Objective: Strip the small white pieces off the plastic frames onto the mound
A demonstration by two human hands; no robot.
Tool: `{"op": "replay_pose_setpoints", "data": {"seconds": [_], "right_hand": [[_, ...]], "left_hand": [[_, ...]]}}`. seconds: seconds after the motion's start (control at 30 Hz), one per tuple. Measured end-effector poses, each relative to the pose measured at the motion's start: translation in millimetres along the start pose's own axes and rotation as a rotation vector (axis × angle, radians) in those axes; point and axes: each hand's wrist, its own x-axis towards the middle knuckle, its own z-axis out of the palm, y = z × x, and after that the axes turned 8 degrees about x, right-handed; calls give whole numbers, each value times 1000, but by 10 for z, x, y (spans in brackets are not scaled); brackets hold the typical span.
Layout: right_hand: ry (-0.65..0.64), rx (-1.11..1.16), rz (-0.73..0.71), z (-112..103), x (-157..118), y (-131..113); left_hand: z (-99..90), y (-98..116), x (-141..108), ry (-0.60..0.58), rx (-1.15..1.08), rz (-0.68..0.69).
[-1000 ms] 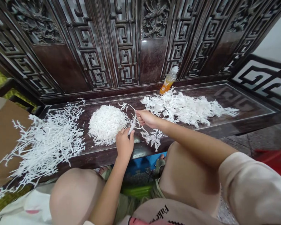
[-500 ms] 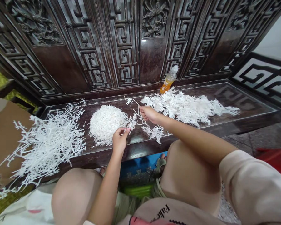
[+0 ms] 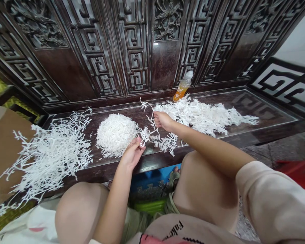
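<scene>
My right hand is closed round the stem of a white branched plastic sprig, near the middle of the dark wooden bench. Lower and to the left, my left hand pinches the sprig's feathery tip. A round heap of small white pieces lies just left of the sprig. More leafy white sprigs are piled to the right, with a few loose ones below my right hand. On the far left lies a tangled pile of thin white branches.
A bottle of orange drink stands behind the right pile, against the carved wooden backrest. The bench's front edge runs above my knees. Brown cardboard is at the far left.
My left hand has shifted slightly right and turned more palm-up at the sprig's tip. My right hand has moved slightly right and up, and the sprig has shifted with it.
</scene>
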Motion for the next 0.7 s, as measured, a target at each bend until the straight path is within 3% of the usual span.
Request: {"op": "replay_pose_setpoints", "data": {"seconds": [0.27,0.43,0.7], "right_hand": [[46,185,-13,-35,61,-132],[96,235,-33,-47,76,-207],[251,262,-160,97,86,-175]], "left_hand": [[88,48,-58,-5,-44,-22],[190,87,-124,30,-201,-65],[339,117,-218,19,-276,-28]]}}
